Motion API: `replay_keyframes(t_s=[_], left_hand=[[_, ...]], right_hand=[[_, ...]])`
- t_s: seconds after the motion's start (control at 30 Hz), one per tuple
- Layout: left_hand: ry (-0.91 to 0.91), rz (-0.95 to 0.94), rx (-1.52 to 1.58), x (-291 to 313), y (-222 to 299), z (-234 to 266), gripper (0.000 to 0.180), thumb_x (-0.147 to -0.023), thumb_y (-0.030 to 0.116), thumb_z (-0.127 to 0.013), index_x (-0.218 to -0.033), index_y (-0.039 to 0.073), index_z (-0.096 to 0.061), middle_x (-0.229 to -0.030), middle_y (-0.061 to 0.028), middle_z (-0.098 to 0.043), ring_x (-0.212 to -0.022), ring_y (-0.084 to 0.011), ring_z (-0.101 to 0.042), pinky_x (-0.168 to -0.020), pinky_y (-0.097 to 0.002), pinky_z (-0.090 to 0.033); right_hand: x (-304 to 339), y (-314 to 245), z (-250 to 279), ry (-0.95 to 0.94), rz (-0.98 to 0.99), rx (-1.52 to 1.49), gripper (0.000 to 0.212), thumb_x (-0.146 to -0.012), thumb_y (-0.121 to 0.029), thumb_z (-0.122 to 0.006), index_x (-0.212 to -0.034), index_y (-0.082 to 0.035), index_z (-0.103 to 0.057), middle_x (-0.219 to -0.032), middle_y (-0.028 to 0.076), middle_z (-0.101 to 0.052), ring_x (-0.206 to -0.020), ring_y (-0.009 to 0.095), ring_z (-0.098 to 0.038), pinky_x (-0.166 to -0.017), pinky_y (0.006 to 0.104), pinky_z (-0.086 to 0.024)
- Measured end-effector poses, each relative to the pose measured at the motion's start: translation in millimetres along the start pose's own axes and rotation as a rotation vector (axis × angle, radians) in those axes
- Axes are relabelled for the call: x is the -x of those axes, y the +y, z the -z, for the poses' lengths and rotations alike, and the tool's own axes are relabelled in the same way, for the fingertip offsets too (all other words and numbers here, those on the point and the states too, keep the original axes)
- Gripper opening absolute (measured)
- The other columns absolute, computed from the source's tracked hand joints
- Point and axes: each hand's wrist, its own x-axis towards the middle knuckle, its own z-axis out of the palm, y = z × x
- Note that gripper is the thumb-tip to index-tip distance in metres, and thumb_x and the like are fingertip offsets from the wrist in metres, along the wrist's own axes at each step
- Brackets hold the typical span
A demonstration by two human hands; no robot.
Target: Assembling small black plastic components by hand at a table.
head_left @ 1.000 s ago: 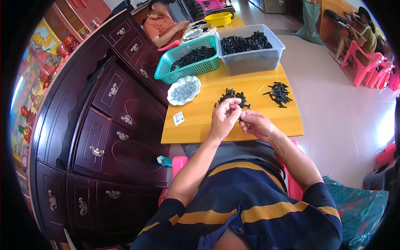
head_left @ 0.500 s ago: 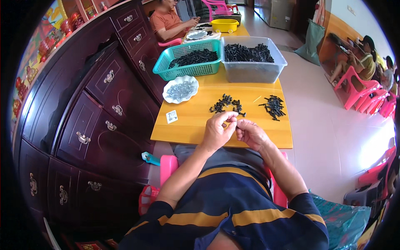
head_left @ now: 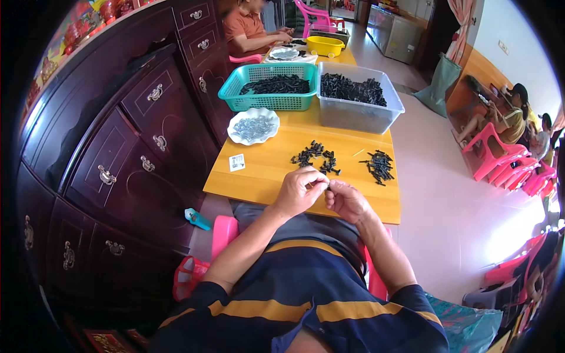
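Left hand (head_left: 299, 191) and right hand (head_left: 347, 200) meeting fingertip to fingertip — fingers curled tight, pinching a small black plastic piece (head_left: 325, 184) above the yellow wooden table's (head_left: 265, 170) near edge, 2 loose black heaps beyond.

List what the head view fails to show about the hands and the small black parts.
- Piece pinched between left hand and right hand: too small, covered by the fingers.
- Black parts on the yellow table: too small to tell their shape.
- Contents of the white dish: blurred.
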Motion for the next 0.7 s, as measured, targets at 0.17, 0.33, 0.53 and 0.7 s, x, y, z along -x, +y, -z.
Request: replay_keyframes(t_s=[0.17,0.33,0.53,0.7], left_hand=[[0.02,-0.114,-0.079,-0.7,0.3,0.9,0.005,-0.085,0.001,-0.07,-0.09,0.001,-0.069,-0.082,-0.0091,-0.067,-0.072,-0.02,-0.067,-0.065,-0.0299,-0.053],[0.048,-0.192,-0.183,-2.7,10.2,0.9,0.005,-0.084,0.001,-0.069,-0.087,0.003,-0.068,-0.08,-0.0105,-0.064,-0.074,-0.0277,-0.064,-0.066,-0.0347,-0.052],[0.07,-0.201,-0.255,-1.8,10.6,0.6,0.005,-0.082,0.003,-0.07,-0.086,0.005,-0.067,-0.08,-0.0106,-0.065,-0.076,-0.0308,-0.064,-0.067,-0.0381,-0.051],[0.018,-0.245,-0.326,-2.2,11.8,4.6,0.009,-0.079,0.005,-0.073,-0.086,0.005,-0.067,-0.081,-0.0101,-0.065,-0.077,-0.0309,-0.065,-0.068,-0.039,-0.053]], right_hand=[[-2.1,0.0,2.5,-0.07,-0.06,-0.098,0.016,-0.101,-0.024,-0.058,-0.098,-0.009,-0.064,-0.08,0.0,-0.064,-0.071,0.013,-0.06,-0.07,0.0295,-0.052],[-1.1,-0.8,3.1,-0.103,-0.081,-0.122,0.015,-0.101,-0.024,-0.058,-0.098,-0.01,-0.063,-0.081,-0.001,-0.062,-0.073,0.012,-0.059,-0.072,0.0299,-0.051],[0.6,-1.3,1.5,-0.081,-0.067,-0.074,0.015,-0.1,-0.024,-0.06,-0.099,-0.01,-0.063,-0.082,-0.001,-0.062,-0.072,0.012,-0.059,-0.07,0.0296,-0.051],[0.1,-0.4,3.4,-0.054,-0.084,-0.114,0.011,-0.099,-0.021,-0.061,-0.099,-0.01,-0.063,-0.081,-0.001,-0.063,-0.073,0.011,-0.06,-0.07,0.0287,-0.051]])
